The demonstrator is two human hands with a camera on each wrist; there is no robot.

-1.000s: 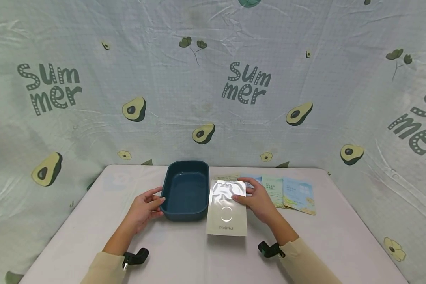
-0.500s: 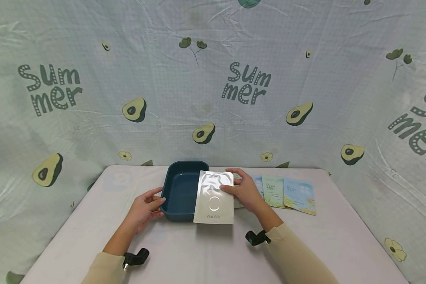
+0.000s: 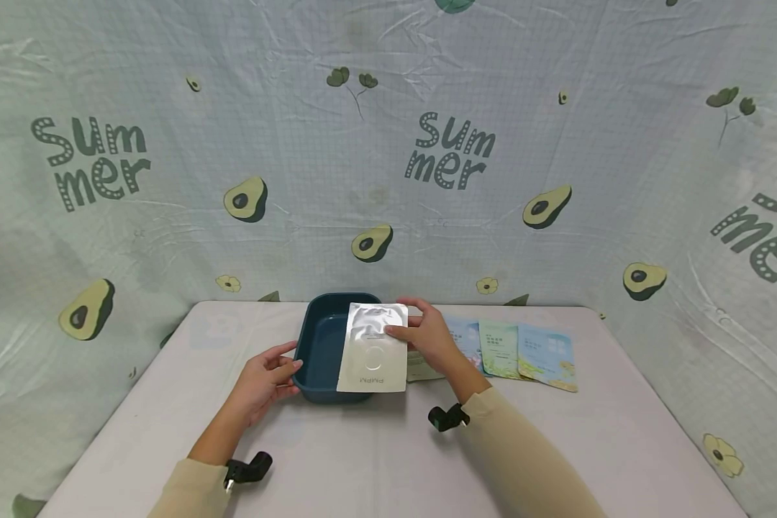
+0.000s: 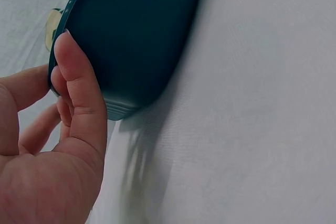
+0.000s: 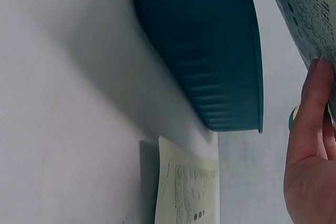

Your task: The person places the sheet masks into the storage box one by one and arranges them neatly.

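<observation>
My left hand (image 3: 263, 383) pinches the near left rim of a dark blue rectangular bin (image 3: 324, 352); in the left wrist view the thumb lies against the bin wall (image 4: 136, 40). My right hand (image 3: 432, 339) holds a silvery-cream face mask packet (image 3: 372, 349), marked PMPM, by its right edge, thumb on the front. The packet is over the right part of the bin and hides that part. In the right wrist view, the packet's printed back (image 5: 310, 9) shows above the fingers, higher than the bin's rim.
On the table right of the bin lie several more packets: a blue one (image 3: 547, 356), a green one (image 3: 500, 349), another blue one (image 3: 466, 338) and a pale printed one (image 5: 186, 187). A patterned curtain (image 3: 453, 244) stands behind the table (image 3: 492, 446).
My right hand has carried the packet left and a little away from me, from beside the bin to over its right part. The left hand and the bin have stayed in place.
</observation>
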